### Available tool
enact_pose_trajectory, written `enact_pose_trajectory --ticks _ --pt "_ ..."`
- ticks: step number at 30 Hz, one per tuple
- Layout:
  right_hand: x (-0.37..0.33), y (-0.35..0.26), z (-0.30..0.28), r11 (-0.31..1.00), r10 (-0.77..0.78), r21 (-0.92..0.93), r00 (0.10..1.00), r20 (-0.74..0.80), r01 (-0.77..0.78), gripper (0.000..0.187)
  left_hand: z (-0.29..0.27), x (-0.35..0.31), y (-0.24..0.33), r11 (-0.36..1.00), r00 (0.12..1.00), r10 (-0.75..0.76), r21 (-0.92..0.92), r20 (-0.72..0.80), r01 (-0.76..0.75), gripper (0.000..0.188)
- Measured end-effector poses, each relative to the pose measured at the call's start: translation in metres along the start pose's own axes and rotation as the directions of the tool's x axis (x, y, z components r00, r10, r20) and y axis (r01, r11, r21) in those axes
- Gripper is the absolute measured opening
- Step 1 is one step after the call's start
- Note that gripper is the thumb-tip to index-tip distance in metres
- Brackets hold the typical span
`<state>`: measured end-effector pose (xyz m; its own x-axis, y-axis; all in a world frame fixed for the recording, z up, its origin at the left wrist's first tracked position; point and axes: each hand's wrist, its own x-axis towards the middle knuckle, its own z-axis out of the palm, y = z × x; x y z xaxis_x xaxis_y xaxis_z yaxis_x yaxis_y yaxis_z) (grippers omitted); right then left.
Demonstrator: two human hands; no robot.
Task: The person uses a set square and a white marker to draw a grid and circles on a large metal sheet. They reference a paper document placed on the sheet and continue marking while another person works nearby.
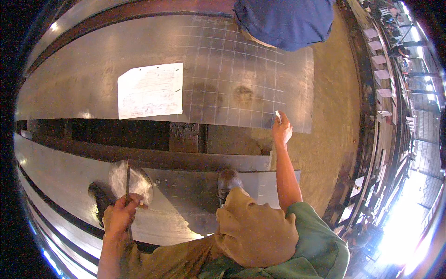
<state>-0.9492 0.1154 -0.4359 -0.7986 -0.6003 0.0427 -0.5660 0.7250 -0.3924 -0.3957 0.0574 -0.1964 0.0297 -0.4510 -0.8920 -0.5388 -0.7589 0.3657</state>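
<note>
A broad metal plate lies in front of me, with a grid of thin white lines over its right part. My right hand is at the plate's near edge, towards its right end. Its fingers pinch a short white stick that looks like chalk, its tip up over the grid lines. At the lower left my left hand is closed round a thin, narrow strip that looks like a steel ruler, held upright away from the plate. A white paper sheet with faint drawing and writing lies left of the grid.
Another person's dark blue cap or garment covers the plate's far edge. Between the plate and a nearer steel surface runs a dark gap. My dark shoes stand on the nearer surface. Brown floor lies to the right.
</note>
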Motion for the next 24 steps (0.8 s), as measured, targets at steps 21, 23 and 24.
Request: enact_pose_trajectory --ticks 21,23,24 --pt "0.018 0.009 0.006 0.993 -0.043 -0.112 0.999 -0.007 0.042 0.03 -0.001 0.007 -0.002 0.994 0.997 0.057 0.087 0.048 -0.061 0.018" --pt "0.008 -0.007 0.0 0.996 -0.056 -0.065 0.996 0.071 0.061 0.03 -0.005 0.003 -0.005 0.992 0.998 0.048 0.116 0.039 -0.052 0.018" --pt "0.003 -0.016 -0.004 0.997 -0.063 -0.042 0.992 0.109 0.068 0.03 -0.006 0.001 -0.005 0.99 0.998 0.043 0.13 0.035 -0.047 0.018"
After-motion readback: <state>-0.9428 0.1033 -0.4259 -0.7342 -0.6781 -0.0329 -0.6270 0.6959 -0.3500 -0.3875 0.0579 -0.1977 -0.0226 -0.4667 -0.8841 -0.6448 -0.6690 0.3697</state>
